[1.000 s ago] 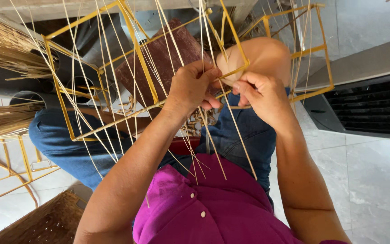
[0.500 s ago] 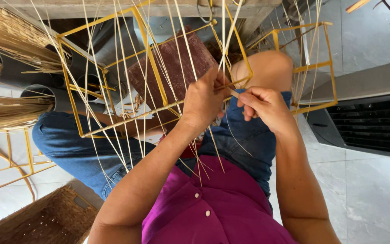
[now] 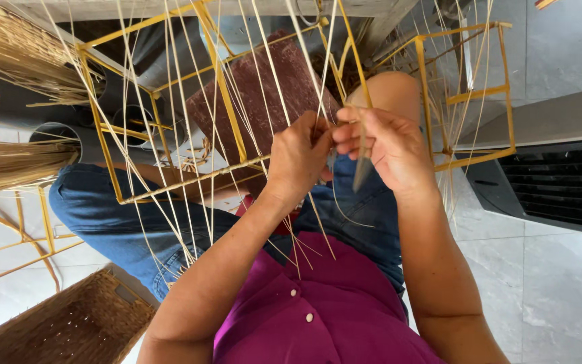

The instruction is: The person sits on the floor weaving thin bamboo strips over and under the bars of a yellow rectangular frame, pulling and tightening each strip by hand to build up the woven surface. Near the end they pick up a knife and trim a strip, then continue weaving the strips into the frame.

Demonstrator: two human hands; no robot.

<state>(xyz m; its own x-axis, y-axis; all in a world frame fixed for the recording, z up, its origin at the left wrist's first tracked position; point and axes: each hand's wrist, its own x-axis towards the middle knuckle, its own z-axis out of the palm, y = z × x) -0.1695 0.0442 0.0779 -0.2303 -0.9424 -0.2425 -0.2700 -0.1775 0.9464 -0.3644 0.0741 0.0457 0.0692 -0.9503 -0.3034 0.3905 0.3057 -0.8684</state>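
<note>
Both hands meet at the middle of the scene: the left hand (image 3: 299, 156) has its grip pinched shut on thin pale cane strands (image 3: 264, 87), while the right hand (image 3: 389, 149) holds a narrow grey blade-like tool (image 3: 362, 170) between closed fingers, just beside the left. The strands run through a yellow wire box frame (image 3: 227, 101) resting over the person's lap, above blue jeans (image 3: 102, 216). A dark reddish-brown board (image 3: 267, 87) lies behind the frame. Bundles of straw-coloured reed (image 3: 15, 50) sit far left, and a woven brown basket (image 3: 69, 323) stands near left on the tiled floor (image 3: 560, 290).
</note>
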